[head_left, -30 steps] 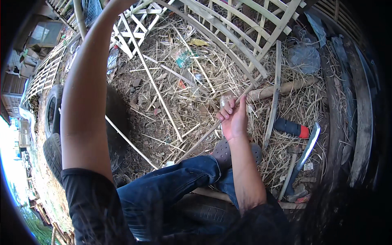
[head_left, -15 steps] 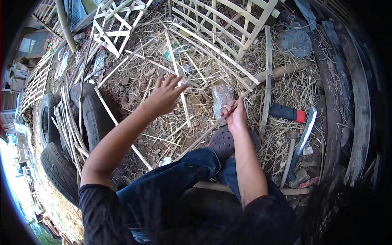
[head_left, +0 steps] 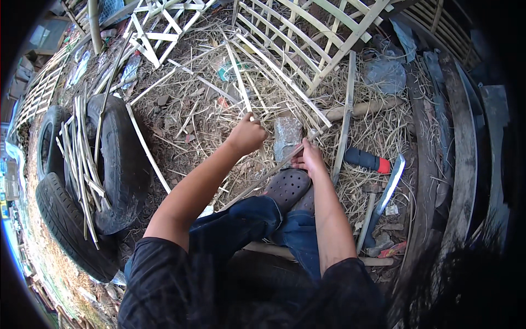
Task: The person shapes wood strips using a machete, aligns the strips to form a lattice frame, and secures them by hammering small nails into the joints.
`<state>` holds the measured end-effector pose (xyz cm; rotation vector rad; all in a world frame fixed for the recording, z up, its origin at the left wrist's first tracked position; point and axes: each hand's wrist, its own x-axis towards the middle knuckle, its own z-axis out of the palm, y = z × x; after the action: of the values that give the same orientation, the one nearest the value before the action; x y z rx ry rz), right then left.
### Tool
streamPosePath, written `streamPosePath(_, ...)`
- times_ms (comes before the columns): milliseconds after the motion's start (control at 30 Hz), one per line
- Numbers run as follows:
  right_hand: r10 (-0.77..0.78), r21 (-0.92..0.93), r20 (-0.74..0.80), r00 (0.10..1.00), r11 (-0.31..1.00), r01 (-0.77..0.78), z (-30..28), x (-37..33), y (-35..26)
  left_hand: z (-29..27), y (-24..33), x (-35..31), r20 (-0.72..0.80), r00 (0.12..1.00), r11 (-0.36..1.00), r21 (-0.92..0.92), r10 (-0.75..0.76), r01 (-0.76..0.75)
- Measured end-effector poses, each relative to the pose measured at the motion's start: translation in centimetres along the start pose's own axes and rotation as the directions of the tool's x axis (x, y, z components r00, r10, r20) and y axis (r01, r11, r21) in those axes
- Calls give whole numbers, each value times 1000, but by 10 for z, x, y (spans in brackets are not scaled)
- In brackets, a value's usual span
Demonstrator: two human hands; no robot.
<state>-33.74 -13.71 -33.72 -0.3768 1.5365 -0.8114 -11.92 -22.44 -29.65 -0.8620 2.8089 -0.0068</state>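
My left hand [head_left: 248, 135] is closed round a pale bamboo strip [head_left: 237, 74] that slants up from my fist over the littered ground. To its right, my right hand [head_left: 310, 158] grips a second thin bamboo strip [head_left: 256, 184], which runs down to the left, close to my knee. A rough stone block [head_left: 287, 134] lies just beyond my right hand. Below that hand, my foot wears a perforated brown clog [head_left: 289, 188]. More long strips [head_left: 282, 74] lie on the ground beyond the block.
Old tyres [head_left: 123, 159] stand at left, with a bundle of sticks [head_left: 82, 159] among them. Lattice panels of bamboo [head_left: 320, 52] rest at the far side. At right lie a machete [head_left: 387, 194], a hammer [head_left: 366, 219] and a dark cylinder with a red end [head_left: 366, 159].
My left hand, open in the air before, has come down to the right and closed on the pale bamboo strip. The right hand keeps its strip. The whole view has shifted a little.
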Motion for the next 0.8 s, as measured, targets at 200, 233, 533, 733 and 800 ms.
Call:
streamPosePath(200,29,-114,187,982,994,-8,-10,-8,-6,3,24,36,-38,982,973,-147,-186,179)
streamPosePath(233,34,-116,186,982,993,-12,-10,-7,-4,7,27,41,-35,982,972,-151,-186,179)
streamPosePath(533,-11,160,310,951,986,-41,-17,-10,8,30,48,56,-166,916,904,-297,-366,308)
streamPosePath(733,-77,98,279,957,994,52,-15,-5,14,37,46,55,-406,815,877,-418,-414,237)
streamPosePath(800,-73,54,230,971,997,62,-15,-4,13,34,49,58,-409,793,860,-436,-451,264)
